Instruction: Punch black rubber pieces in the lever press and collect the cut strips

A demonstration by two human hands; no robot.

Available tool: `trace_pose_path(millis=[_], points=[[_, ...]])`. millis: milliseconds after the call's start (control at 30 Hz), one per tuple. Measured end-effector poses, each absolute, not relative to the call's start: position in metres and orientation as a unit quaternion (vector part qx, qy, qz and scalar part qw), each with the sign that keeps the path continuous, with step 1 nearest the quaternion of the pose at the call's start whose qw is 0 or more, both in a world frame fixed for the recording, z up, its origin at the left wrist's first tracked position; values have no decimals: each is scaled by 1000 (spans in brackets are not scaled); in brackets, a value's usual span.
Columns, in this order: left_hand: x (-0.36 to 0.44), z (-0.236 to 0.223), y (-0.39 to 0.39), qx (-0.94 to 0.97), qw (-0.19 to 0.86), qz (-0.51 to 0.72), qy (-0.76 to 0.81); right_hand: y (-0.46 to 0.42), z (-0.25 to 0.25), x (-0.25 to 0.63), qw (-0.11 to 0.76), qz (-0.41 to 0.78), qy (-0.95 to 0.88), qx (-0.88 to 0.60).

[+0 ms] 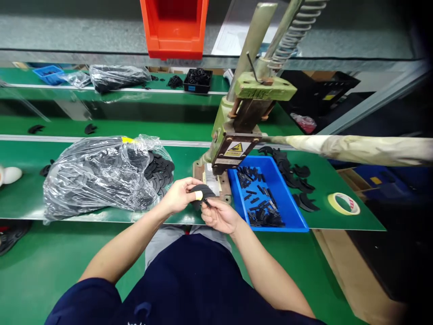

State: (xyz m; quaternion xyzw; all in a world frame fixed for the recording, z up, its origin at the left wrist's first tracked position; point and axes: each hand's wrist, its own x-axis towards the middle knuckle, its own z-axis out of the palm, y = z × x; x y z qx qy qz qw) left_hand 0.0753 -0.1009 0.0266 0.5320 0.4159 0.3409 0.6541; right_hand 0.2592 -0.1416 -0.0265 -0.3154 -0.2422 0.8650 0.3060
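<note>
Between my hands is a curved black plastic piece (204, 190), held just in front of the base of a green hand press (216, 180). My left hand (181, 195) grips it from the left, with a yellowish wrap on the thumb. The fingers of my right hand (218, 215) pinch a small black strip (207, 203) against the piece's lower edge; its exact shape is mostly hidden. To the right of the press sits a blue bin (291, 212) with many small black strips. A clear plastic bag (98, 180) of similar curved black pieces lies on the left.
Finished-looking curved pieces (301, 183) lie right of the bin, near a tape roll (344, 204). The press's wrapped lever (365, 148) reaches far right. An orange bin (176, 45) hangs overhead on the shelf. A black box (198, 85) stands on the far bench.
</note>
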Motion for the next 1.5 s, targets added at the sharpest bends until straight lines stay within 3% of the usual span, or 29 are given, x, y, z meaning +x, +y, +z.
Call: trace_pose_path(millis=[233,500,800,867,1033,1133,1333,1500], points=[[74,32,-98,645,603,266,386,-152,-56,264,286,913,-185,-226],[77,32,-101,700,541,229,406,-161,-58,258,331,896,-188,-230],[73,23,-107,585,640,294,402,-153,-33,258,376,855,-224,-278],[69,21,-112,637,569,310,417,-151,-29,259,378,839,-246,-304],[51,18,-122,841,180,389,329,-155,-23,262,420,751,-309,-405],[38,15,-123,883,28,402,240,-162,-19,272,440,681,-354,-466],[26,10,-119,877,-18,431,211,-154,-10,336,422,495,-458,-606],[22,1,-111,861,13,452,232,-114,-21,396,295,310,-550,-718]])
